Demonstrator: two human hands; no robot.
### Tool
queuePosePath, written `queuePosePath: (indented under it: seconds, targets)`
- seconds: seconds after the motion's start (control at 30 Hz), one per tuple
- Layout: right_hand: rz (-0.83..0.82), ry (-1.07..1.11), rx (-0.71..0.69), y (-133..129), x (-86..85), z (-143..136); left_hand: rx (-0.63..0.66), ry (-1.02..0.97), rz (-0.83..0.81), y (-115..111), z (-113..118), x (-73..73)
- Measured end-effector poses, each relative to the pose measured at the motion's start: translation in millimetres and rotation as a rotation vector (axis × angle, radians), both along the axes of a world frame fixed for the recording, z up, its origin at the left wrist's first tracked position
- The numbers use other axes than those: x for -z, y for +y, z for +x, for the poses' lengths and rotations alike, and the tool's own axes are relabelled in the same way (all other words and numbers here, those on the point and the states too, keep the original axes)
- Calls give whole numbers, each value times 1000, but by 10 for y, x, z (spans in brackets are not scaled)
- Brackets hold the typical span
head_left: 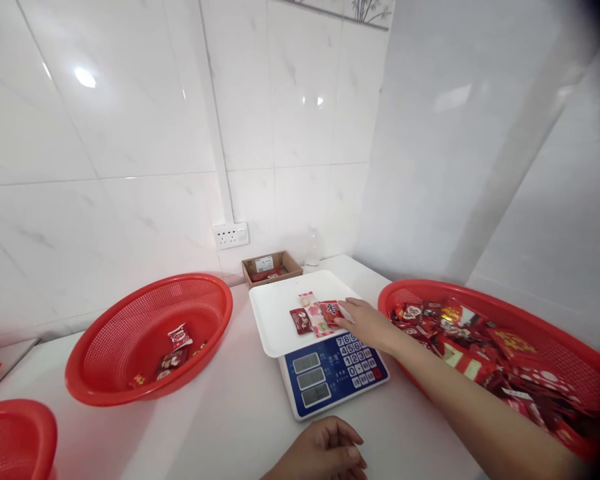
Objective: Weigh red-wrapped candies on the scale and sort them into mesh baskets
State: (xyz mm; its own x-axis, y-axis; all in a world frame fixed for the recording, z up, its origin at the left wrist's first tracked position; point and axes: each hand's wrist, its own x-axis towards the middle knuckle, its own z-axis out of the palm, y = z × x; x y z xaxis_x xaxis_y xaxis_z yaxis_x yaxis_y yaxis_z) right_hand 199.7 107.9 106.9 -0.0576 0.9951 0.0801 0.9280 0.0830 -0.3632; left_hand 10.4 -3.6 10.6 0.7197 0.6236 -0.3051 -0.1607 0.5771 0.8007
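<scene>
My right hand [363,323] reaches over the white scale pan [275,320], its thumb and fingers closed at the right edge of a red candy packet [331,311]. Beside that packet on the pan lie a pink-and-white packet [316,315] and a dark red packet [301,321]. The pan sits on a digital scale with a blue keypad panel [330,377]. My left hand [325,450] hangs in front of the scale at the bottom, fingers loosely curled and apart, with nothing seen in it.
A large red basket [415,287] full of wrapped snacks stands on the right. On the left, another red basket [97,333] holds a few packets; part of a third basket [40,427] shows nearer. A small cardboard box [280,275] sits behind the scale, near the wall socket [230,235].
</scene>
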Motion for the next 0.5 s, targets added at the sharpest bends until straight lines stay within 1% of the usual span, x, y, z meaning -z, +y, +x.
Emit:
queuePosePath:
  seconds: [0.1,0.2,0.33,0.43,0.5]
  targets:
    - [-53,-15,-43,9,44,-182,-1,-8,-3,-10,-6,-25]
    - [-110,-16,-89,41,74,-378,4,-14,-4,-10,-15,-12]
    - [-128,-72,-225,103,119,-640,16,-49,35,14,-24,90]
    - [-96,-92,-275,136,128,-811,28,-72,68,47,-23,191]
    - [-89,-51,-299,133,100,-875,21,-67,99,72,-16,248]
